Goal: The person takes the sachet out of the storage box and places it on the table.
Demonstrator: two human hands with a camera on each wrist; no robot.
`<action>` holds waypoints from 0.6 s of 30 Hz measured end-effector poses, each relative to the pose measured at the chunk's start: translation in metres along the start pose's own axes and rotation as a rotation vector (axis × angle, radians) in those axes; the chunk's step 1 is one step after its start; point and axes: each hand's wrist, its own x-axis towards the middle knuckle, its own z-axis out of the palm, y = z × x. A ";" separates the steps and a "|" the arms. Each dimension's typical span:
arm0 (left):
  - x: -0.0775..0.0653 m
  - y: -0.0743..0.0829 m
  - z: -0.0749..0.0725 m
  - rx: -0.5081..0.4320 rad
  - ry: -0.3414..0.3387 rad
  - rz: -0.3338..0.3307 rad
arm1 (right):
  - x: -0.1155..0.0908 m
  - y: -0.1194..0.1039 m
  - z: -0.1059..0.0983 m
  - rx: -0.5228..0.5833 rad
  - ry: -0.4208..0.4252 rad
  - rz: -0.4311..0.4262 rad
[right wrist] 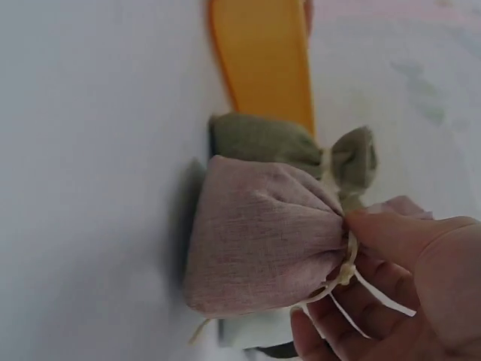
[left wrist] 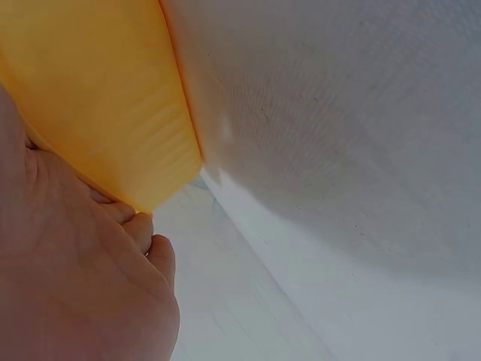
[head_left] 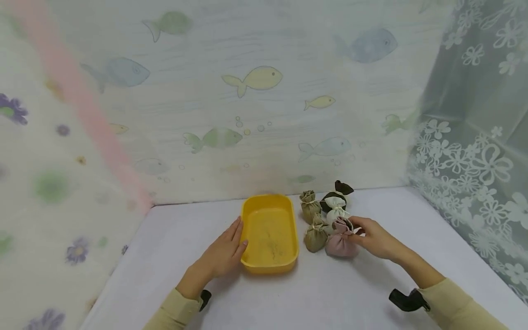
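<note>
In the head view my left hand lies along the left rim of a yellow plastic tray, its fingers fairly straight against the edge. The left wrist view shows that hand touching the tray's outer side. My right hand pinches the tied neck of a pink cloth pouch, which stands right of the tray. In the right wrist view, thumb and fingers close round the neck of the pink pouch, by its cream drawstring. A green-brown pouch stands beside it.
Behind these stand another brown pouch, a white pouch and a dark pouch. A white cloth covers the table. A fish-patterned curtain rises at the back, with a flowered sheer curtain at the right.
</note>
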 end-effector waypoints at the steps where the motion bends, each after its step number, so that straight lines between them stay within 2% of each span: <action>1: 0.000 0.000 0.000 -0.001 0.007 0.003 | 0.001 0.004 0.001 0.017 -0.003 0.013; 6: 0.000 0.002 -0.001 0.015 0.007 -0.015 | 0.004 0.015 0.006 0.086 -0.005 0.061; 11: -0.001 0.001 0.000 0.025 0.002 -0.028 | 0.004 0.017 0.007 0.104 -0.007 0.074; 18: -0.001 -0.002 0.001 -0.014 -0.003 -0.020 | -0.003 0.023 -0.006 0.094 0.005 0.106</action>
